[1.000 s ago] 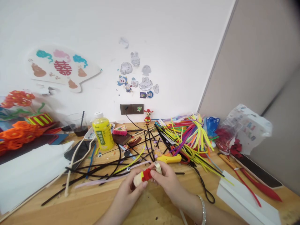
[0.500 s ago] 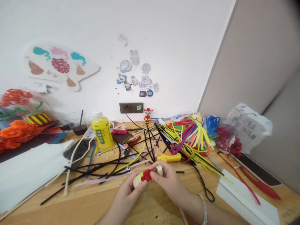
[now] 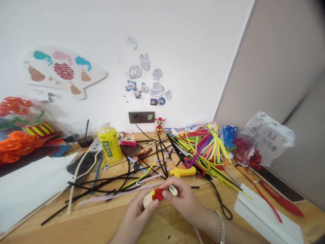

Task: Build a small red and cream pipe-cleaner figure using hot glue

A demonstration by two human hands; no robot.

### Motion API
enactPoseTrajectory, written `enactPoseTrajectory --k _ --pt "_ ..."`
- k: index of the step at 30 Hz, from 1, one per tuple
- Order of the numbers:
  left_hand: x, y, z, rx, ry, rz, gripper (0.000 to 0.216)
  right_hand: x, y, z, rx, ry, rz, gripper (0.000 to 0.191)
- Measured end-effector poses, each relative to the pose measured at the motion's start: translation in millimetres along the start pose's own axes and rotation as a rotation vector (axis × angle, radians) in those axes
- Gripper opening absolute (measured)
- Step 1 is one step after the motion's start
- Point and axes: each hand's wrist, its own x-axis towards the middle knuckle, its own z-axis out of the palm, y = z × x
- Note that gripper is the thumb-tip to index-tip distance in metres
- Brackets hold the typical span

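Low over the near part of the table, my left hand (image 3: 139,207) is closed around the cream end of a small pipe-cleaner figure (image 3: 157,195). The figure has a cream body, a thin yellow band and a red wound section. My right hand (image 3: 184,196) pinches its red end. A cream, rounded piece (image 3: 173,190) pokes out between the right hand's fingers; whether it joins the figure is hidden. Beyond the hands lies a yellow glue gun (image 3: 181,171). Black pipe cleaners (image 3: 101,184) are scattered to the left.
A yellow drink bottle (image 3: 109,145) stands at left, near a plastic cup (image 3: 83,135). Coloured pipe cleaners (image 3: 210,145) heap at back right. A small red figure (image 3: 159,126) stands by the wall. White paper (image 3: 266,217) and red-handled scissors (image 3: 281,198) lie at right.
Both hands stay closed on the figure, shifting only slightly. The cream piece at my right fingers has turned a little. The whole view has moved slightly.
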Motion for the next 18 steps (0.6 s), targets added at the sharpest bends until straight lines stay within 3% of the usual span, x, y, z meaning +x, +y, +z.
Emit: enactPoseTrajectory --k 18 --pt "3.0 -1.7 0.5 -0.106 0.012 -0.047 0.038 1.0 0.2 0.3 -0.009 -0.029 0.049 0.016"
